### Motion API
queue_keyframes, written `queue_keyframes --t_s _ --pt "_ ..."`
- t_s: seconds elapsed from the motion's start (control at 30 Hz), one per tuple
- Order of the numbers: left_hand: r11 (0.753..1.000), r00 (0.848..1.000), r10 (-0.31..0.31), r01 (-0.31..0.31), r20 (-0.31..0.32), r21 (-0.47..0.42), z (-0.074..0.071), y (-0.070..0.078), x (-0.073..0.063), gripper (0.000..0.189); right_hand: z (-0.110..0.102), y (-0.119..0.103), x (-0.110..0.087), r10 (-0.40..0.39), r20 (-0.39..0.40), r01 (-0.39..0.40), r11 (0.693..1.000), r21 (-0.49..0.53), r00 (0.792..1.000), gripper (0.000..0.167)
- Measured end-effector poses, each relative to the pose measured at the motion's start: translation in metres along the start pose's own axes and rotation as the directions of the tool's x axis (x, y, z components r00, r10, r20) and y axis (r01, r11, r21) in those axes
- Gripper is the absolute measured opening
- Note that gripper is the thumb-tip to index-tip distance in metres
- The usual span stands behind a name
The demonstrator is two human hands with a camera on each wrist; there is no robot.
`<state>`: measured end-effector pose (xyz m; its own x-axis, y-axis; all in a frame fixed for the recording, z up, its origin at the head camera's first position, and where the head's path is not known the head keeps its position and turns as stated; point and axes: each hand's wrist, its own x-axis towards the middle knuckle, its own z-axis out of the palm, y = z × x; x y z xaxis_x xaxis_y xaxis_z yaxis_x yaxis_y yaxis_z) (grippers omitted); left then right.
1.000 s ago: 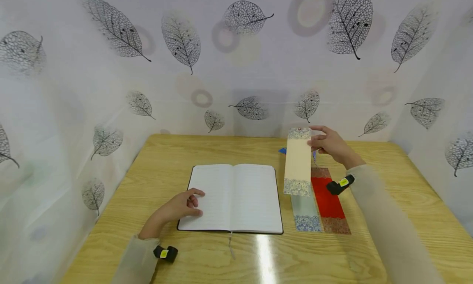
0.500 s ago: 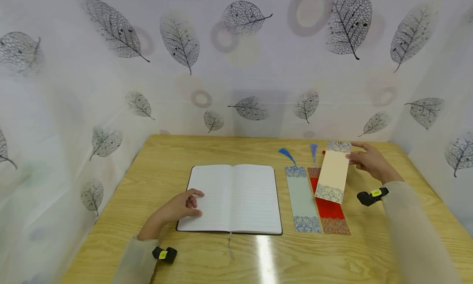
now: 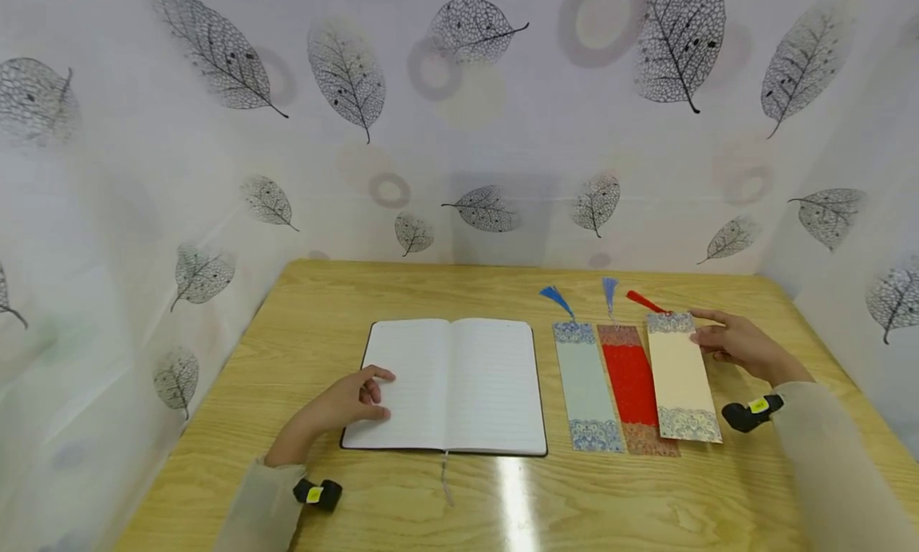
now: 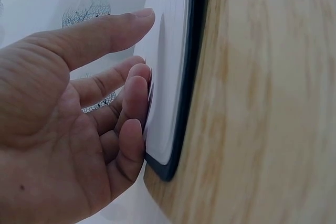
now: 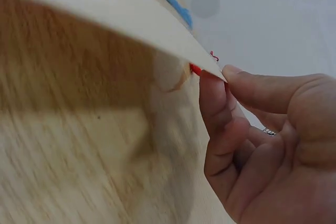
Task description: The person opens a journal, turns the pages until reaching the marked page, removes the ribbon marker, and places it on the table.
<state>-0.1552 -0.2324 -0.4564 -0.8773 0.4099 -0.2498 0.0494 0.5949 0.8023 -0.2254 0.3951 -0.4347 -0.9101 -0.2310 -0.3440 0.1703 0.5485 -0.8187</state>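
Note:
An open notebook [image 3: 495, 388] with blank-looking lined pages lies on the table. On its left page rests my left hand [image 3: 348, 400], its fingers loosely bent; in the left wrist view the fingertips touch the page near the dark cover edge. My right hand [image 3: 747, 347] pinches the upper right edge of a cream bookmark [image 3: 684, 376] with patterned ends and a red tassel [image 3: 646, 301]. The right wrist view shows thumb and finger on the card's edge, the card raised off the wood. Its left side overlaps a red bookmark [image 3: 628, 384] in the head view.
Left of the red bookmark lies a pale green bookmark [image 3: 587, 376] with a blue tassel [image 3: 556, 299]. A light purple tassel [image 3: 609, 295] extends from the red one. A thin ribbon [image 3: 446, 480] hangs from the notebook. Leaf-printed cloth [image 3: 488, 137] stands behind the wooden table [image 3: 402, 508].
My right hand has carried the cream bookmark rightward and down, from over the pale green bookmark to the right side of the red one. My left hand has stayed on the page.

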Motion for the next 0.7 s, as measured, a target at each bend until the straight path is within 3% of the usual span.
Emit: queue_keyframes --t_s 0.27,0.43,0.6,0.7 --pt "1.0 1.0 0.007 -0.007 -0.003 0.007 -0.001 0.0 -0.002 0.053 0.004 0.009 0.001 -0.007 0.038 0.009 0.999 -0.051 0.999 0.068" --pt "1.0 1.0 -0.001 0.001 -0.012 0.017 -0.001 -0.002 0.0 0.053 0.008 0.009 0.004 -0.007 0.018 0.01 0.986 -0.168 1.0 0.07" --pt "1.0 1.0 -0.007 0.007 -0.002 0.02 0.0 -0.004 0.001 0.055 0.014 0.005 0.004 -0.035 0.011 0.037 0.92 -0.39 0.999 0.073" --pt "1.0 1.0 -0.009 0.009 0.002 0.017 -0.001 -0.004 0.001 0.055 0.019 0.004 0.004 -0.064 0.031 0.071 0.883 -0.464 0.997 0.073"
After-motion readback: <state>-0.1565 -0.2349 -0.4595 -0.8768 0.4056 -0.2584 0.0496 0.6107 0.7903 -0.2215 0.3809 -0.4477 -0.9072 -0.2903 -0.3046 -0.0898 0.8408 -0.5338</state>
